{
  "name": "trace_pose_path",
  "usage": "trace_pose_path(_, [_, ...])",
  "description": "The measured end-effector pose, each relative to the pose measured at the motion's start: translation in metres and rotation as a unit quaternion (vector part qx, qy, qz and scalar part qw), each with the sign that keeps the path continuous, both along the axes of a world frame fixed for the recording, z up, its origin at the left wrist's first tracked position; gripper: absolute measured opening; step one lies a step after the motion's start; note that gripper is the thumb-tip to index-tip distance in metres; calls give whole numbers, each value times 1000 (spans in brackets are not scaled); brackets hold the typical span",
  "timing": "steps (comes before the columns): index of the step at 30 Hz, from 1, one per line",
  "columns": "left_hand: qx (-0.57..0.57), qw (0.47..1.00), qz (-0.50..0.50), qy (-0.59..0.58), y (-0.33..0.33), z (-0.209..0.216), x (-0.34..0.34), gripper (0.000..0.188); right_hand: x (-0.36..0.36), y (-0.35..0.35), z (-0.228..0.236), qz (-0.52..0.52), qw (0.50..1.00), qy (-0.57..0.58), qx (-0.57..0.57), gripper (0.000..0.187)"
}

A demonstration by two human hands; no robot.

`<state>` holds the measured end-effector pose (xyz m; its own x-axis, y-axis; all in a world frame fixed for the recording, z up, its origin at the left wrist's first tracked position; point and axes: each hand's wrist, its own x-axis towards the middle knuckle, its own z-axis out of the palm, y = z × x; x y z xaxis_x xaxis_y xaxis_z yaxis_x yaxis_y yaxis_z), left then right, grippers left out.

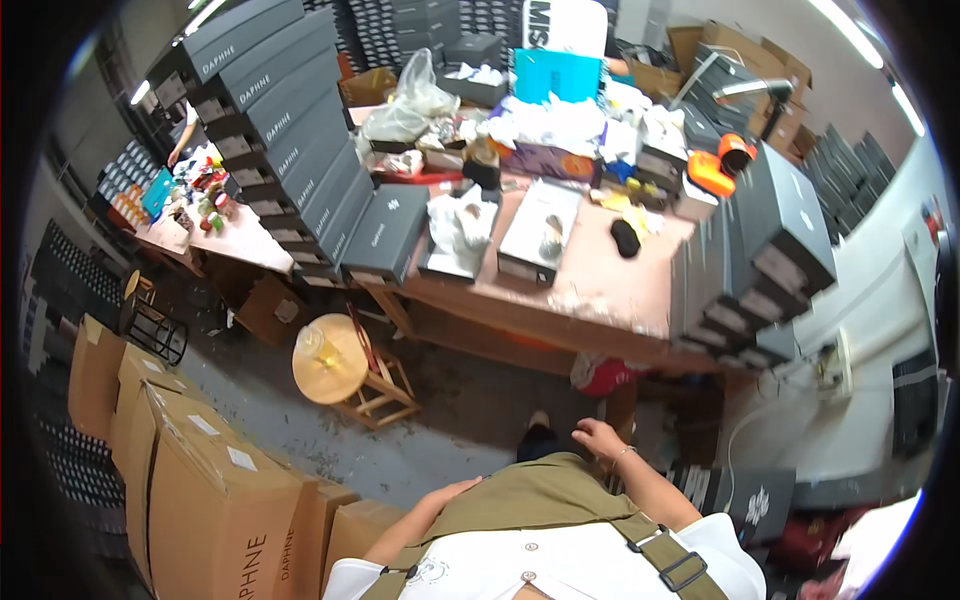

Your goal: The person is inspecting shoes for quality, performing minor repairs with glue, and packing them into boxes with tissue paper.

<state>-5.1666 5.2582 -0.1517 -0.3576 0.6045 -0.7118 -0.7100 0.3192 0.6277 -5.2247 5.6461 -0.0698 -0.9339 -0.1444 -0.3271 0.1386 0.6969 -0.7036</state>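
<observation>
My left hand (452, 494) lies against the side of my olive apron (535, 497), its fingers stretched out and holding nothing I can see. In front of my body on the right, my right hand (600, 440) hangs in the air, loosely bent and open with nothing visible in it. Both hands are apart from the workbench (630, 290). On the bench, an open grey shoebox (463, 232) holds crumpled white paper. Beside it stands an open box with a white inside (541, 228), with something pale in it. A closed grey shoebox (385, 232) is to their left.
A tall stack of grey shoeboxes (285, 140) rises at the bench's left, another stack (750, 250) at its right. A round wooden stool (335, 385) stands on the floor before the bench. Large cardboard cartons (215, 470) fill the near left. An orange tape dispenser (708, 172) sits on the bench.
</observation>
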Motion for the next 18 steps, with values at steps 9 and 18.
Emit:
trace_pose_path(9, [-251, 862, 302, 320, 41, 88, -177, 48, -322, -11, 134, 16, 935, 325, 143, 58])
trace_pose_path(18, [-22, 913, 232, 335, 83, 170, -413, 30, -415, -30, 95, 97, 919, 194, 331, 39])
